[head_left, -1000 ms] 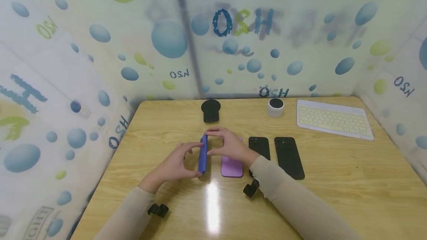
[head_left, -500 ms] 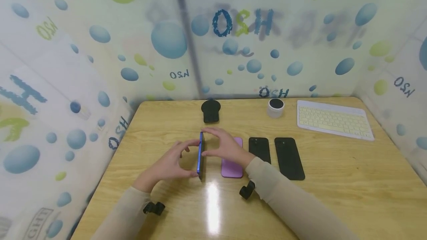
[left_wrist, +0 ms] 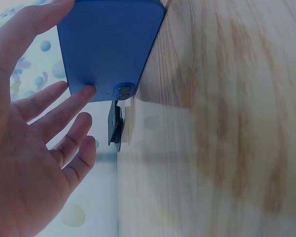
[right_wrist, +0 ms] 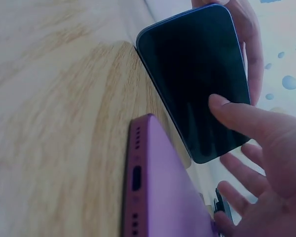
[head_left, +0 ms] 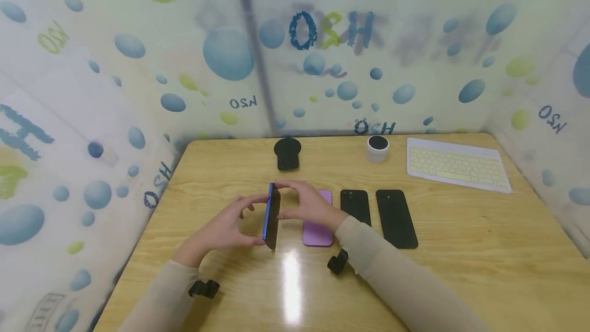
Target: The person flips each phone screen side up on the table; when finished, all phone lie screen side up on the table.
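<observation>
Between my two hands a blue phone (head_left: 271, 218) stands on its long side, its dark screen turned to the right. My left hand (head_left: 226, 228) holds it from the left, thumb at the near end and a finger at the far part. In the left wrist view the phone's blue back (left_wrist: 108, 49) and camera show. My right hand (head_left: 312, 206) holds the far end, its thumb (right_wrist: 237, 114) lying on the screen in the right wrist view. Just right of it, a purple phone (head_left: 318, 234) lies flat, partly hidden under my right hand.
Two black phones (head_left: 355, 205) (head_left: 397, 219) lie to the right, the nearer one partly covered by my sleeve. At the back of the wooden table (head_left: 484, 250) are a black stand-like object (head_left: 288, 156), a white cylinder with a dark top (head_left: 377, 149) and a white keyboard (head_left: 458, 163).
The blue phone has turned, so its dark screen now shows to the head view instead of only its blue edge. Both hands have shifted slightly left with it.
</observation>
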The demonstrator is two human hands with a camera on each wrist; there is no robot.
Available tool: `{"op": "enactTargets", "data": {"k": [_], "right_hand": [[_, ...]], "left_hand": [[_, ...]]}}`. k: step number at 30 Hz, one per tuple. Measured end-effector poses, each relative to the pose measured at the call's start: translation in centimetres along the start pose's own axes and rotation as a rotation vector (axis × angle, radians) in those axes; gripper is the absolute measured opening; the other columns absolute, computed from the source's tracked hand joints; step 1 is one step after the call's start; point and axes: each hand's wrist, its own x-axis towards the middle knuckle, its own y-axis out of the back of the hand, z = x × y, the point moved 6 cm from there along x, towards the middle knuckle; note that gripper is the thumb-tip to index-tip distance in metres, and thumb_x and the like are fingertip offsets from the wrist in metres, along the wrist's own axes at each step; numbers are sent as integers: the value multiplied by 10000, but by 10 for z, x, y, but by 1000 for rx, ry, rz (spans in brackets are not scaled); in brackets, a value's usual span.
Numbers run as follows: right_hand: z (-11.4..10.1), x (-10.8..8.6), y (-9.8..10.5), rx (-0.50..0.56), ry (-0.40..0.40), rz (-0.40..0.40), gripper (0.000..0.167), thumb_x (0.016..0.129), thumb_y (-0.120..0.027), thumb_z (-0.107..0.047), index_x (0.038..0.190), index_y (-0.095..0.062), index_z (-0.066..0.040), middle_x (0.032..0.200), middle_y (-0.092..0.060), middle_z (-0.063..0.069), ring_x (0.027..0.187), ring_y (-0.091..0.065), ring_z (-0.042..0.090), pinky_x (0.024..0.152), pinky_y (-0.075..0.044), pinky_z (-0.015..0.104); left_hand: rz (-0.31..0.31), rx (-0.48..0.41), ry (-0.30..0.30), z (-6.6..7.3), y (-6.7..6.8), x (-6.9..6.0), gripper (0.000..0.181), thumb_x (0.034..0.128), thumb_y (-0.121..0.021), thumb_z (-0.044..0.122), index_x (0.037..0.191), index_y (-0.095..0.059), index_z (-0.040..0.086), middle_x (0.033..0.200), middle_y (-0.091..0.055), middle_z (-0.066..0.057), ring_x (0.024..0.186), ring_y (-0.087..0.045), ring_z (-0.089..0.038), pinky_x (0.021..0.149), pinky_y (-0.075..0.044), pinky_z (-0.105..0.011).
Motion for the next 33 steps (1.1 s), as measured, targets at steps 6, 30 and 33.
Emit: {"op": "enactTargets", "data": {"k": [6,30,33], "right_hand": [[5,-1,-3,-178,-74,-44,847,781,-916,-286,1527,-522,-215,1473,-607,-15,1441,-445,254,1237,-210,534],[12,4,-8,-336,-116,-71,846,725,-932,-436,1473,-589,-238,1538,-534,-1,1484,-389,270,1201,-125,621],[11,5,-8,-333,-117,-74,840,727,-933,-434,1468,-597,-227,1534,-538,-15,1486,-388,249,1207,-120,612]], "left_hand": [[-8,-4,-6,-6,5,-2,969,712,-946,371,1545,-470,232,1516,-542,65,1150,-493,-224,901,-450,-383],[-6,61,37,-34,5,-7,986,625,-998,238,1484,-536,92,1464,-578,-79,1238,-473,-298,1033,-466,-556],[-15,111,69,-38,1,-6,1001,606,-996,235,1478,-534,72,1468,-581,-89,1249,-471,-280,1065,-458,-540]]}}
